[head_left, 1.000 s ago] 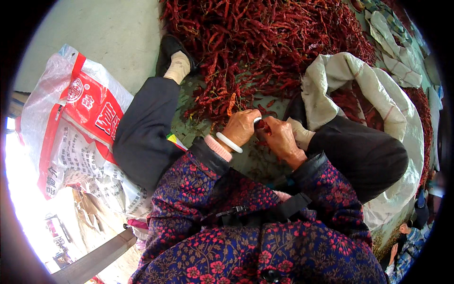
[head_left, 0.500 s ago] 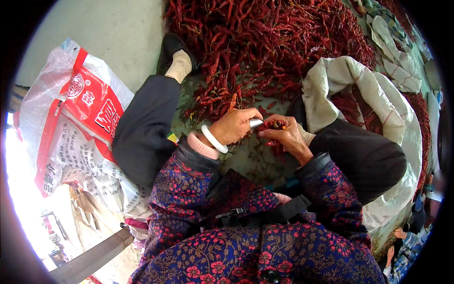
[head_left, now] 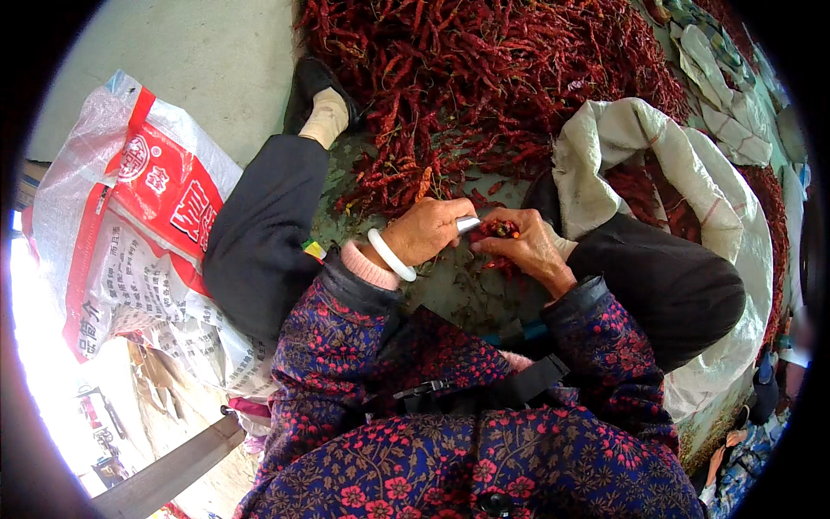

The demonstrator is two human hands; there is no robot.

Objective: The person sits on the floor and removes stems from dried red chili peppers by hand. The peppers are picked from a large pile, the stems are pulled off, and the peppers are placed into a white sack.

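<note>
My left hand (head_left: 424, 232), with a white bangle at its wrist, is closed around a short silvery metal piece (head_left: 468, 224); most of that piece is hidden in the fingers, so its kind is unclear. Just to its right, my right hand (head_left: 534, 247) grips a small bunch of dried red chillies (head_left: 502, 229), stem ends facing the metal piece. The metal's tip lies close beside the bunch; whether it touches I cannot tell. Both hands are between my knees, in front of a large chilli pile (head_left: 493, 78).
An open whitish woven sack (head_left: 596, 164) with red chillies inside stands by my right knee. A red and white printed sack (head_left: 164, 216) lies at my left. Stem scraps and loose chillies cover the floor below my hands. At the far right are more sacks (head_left: 722, 86).
The left hand and metal piece have drawn slightly back from the chilli bunch. My right hand keeps its hold, with the bunch turned a little.
</note>
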